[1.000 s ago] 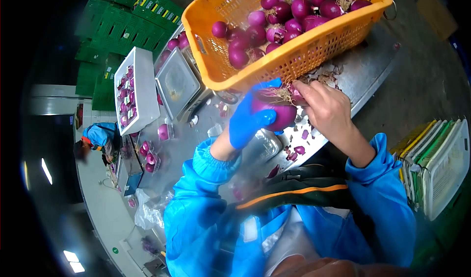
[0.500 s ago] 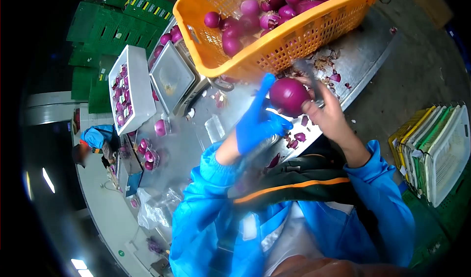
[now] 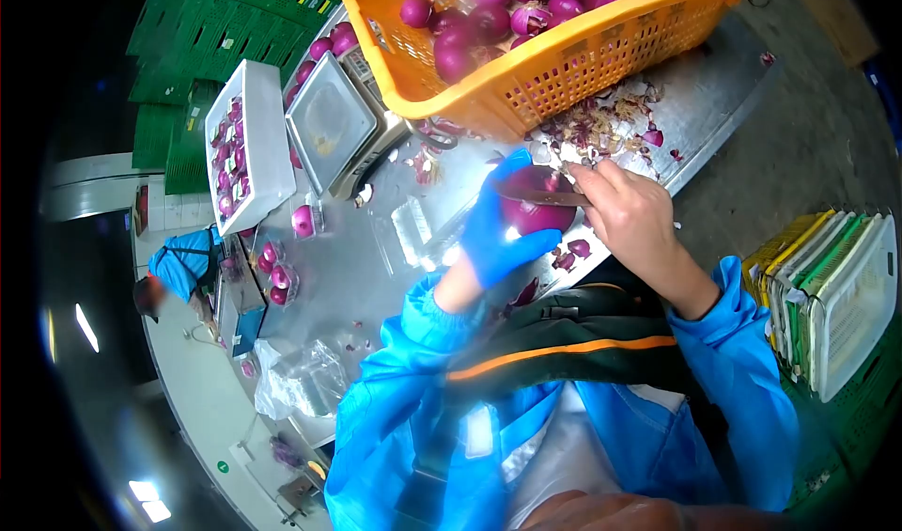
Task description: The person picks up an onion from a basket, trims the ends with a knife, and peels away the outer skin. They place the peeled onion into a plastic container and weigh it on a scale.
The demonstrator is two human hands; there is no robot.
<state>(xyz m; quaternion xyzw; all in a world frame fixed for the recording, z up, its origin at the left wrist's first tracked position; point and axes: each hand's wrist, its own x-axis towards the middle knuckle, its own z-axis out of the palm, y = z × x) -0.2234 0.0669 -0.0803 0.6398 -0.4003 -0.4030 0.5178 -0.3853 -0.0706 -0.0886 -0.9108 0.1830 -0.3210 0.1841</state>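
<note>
My left hand [image 3: 493,235], in a blue glove, is wrapped round a large red onion [image 3: 537,218] above the near edge of the metal table. Bare, my right hand [image 3: 628,213] grips a knife [image 3: 547,196], whose blade lies across the upper part of the onion. The knife's handle is mostly hidden in my fingers. Loose purple peels [image 3: 575,249] lie just below the onion, and a heap of dry skins and root ends [image 3: 606,122] spreads beyond my hands. An orange basket [image 3: 564,70] of red onions stands behind that heap.
A scale [image 3: 331,122] stands left of the basket, beside a white box [image 3: 266,155] of packed onions. Bagged onions [image 3: 279,275] and clear plastic [image 3: 305,381] lie at the left. Stacked crates [image 3: 846,305] stand at right. A person in blue [image 3: 183,263] works farther off.
The knife has swung down from upright to lie across the onion. My right hand has turned over the onion, which has moved slightly left and down. The view has shifted a little.
</note>
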